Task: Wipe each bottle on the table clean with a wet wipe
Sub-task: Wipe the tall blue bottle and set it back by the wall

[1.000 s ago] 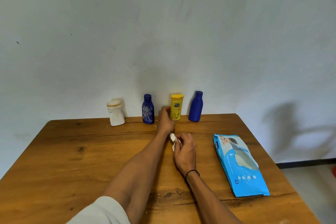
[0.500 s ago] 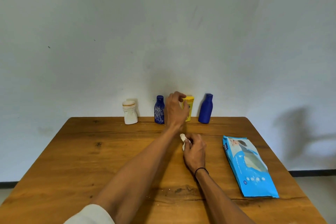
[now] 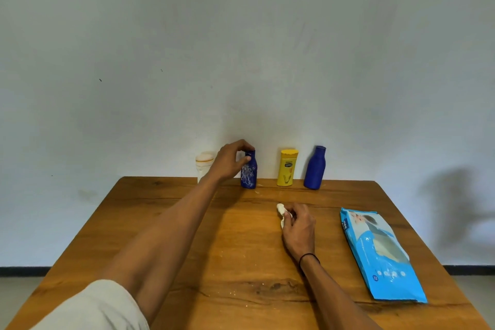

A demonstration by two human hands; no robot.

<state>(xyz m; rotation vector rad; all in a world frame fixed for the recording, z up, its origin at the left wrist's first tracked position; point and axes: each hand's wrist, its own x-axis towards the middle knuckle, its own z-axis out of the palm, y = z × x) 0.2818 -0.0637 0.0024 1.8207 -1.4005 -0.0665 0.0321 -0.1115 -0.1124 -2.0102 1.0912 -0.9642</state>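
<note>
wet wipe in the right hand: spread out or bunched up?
Bunched up. The wet wipe shows only as a small crumpled white wad poking out of the curled fingers of the right hand, above the table.

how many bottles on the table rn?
4, in a row along the far edge by the wall: white bottle leftmost, partly hidden behind the left hand; patterned dark blue bottle at that hand's fingertips; yellow bottle; plain blue bottle rightmost.
</note>
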